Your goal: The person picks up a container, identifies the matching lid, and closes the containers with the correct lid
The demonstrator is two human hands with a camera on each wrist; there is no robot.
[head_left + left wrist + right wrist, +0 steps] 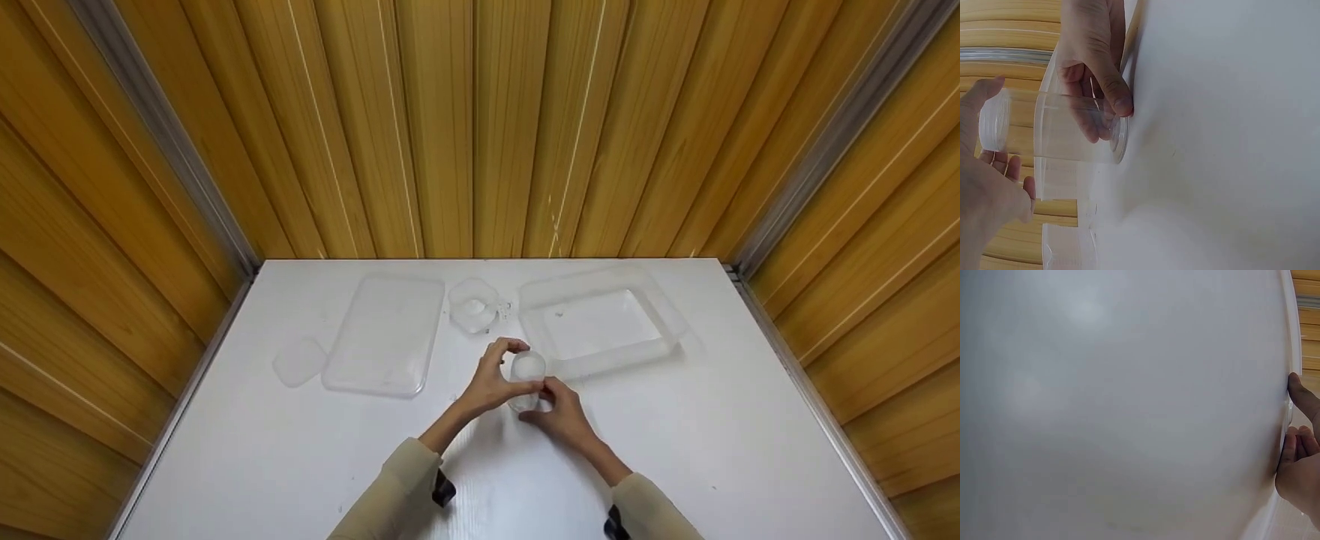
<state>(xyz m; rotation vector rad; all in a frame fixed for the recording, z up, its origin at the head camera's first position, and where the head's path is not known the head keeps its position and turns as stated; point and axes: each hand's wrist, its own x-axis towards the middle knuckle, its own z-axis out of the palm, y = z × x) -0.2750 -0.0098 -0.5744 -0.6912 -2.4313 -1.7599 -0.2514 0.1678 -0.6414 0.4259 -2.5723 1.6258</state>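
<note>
A small clear plastic cup [527, 375] stands on the white table [675, 450] near its middle, and both hands hold it. My left hand [495, 375] curls round its upper part from the left. The left wrist view shows the cup [1072, 135] with a ribbed rim beside my left hand's [988, 180] thumb. My right hand [561, 405] pinches the cup near its base from the right; its thumb and fingers [1098, 79] touch the bottom edge by the tabletop. The right wrist view shows only my right hand's fingers [1300, 450] at the frame's edge.
A large clear rectangular container [600, 322] sits behind the cup to the right. A small clear tub [472, 304] stands behind the cup. A flat clear lid [384, 334] and a small lid [298, 361] lie to the left. Wooden walls [480, 127] enclose the table.
</note>
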